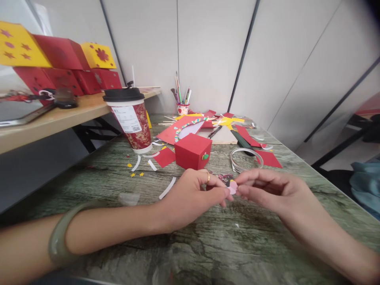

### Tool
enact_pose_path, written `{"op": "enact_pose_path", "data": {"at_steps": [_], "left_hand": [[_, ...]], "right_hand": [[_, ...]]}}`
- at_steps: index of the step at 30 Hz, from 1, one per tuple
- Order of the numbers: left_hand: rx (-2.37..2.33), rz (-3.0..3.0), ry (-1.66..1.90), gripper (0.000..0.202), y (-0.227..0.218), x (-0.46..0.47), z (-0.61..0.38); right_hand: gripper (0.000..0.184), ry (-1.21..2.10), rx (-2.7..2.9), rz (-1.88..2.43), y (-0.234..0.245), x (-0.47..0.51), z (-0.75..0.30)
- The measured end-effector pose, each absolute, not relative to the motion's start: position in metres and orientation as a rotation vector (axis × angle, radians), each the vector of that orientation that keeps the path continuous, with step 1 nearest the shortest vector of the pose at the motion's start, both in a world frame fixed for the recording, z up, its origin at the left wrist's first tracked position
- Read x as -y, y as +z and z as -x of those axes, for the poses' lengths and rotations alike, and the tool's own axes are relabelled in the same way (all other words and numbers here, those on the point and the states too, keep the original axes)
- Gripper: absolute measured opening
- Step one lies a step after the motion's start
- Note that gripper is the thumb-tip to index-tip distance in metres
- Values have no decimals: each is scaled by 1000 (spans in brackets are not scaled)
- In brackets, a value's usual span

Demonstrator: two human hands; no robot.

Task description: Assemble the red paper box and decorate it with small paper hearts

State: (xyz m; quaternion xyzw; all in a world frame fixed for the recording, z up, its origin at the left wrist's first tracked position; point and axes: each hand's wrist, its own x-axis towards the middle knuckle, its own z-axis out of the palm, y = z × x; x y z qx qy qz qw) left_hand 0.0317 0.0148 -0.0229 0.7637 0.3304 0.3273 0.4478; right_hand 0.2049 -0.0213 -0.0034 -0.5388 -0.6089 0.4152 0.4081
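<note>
A small pale pink piece, perhaps a sticker, is held between my two hands above the table. My left hand, with a ring and a bangle on its arm, pinches the piece's left side between thumb and fingers. From the other side, the thumb and forefinger of my right hand close on its right edge. A yellow bit shows at its top; its exact shape is partly covered by fingertips. Just beyond my left hand stands a red paper box with a green sticker on its right face.
A roll of white tape lies beyond my right hand. A lidded paper cup stands at left, by a wooden shelf bearing red and yellow boxes. Paper scraps, a pen and a brush holder are farther back.
</note>
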Motion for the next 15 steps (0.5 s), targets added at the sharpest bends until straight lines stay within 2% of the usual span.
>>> {"op": "enact_pose_path", "data": {"at_steps": [15], "left_hand": [[-767,-1821,774,22,-22,-12,-31]], "right_hand": [[8,975,1734,1377,-9,23,-207]]}}
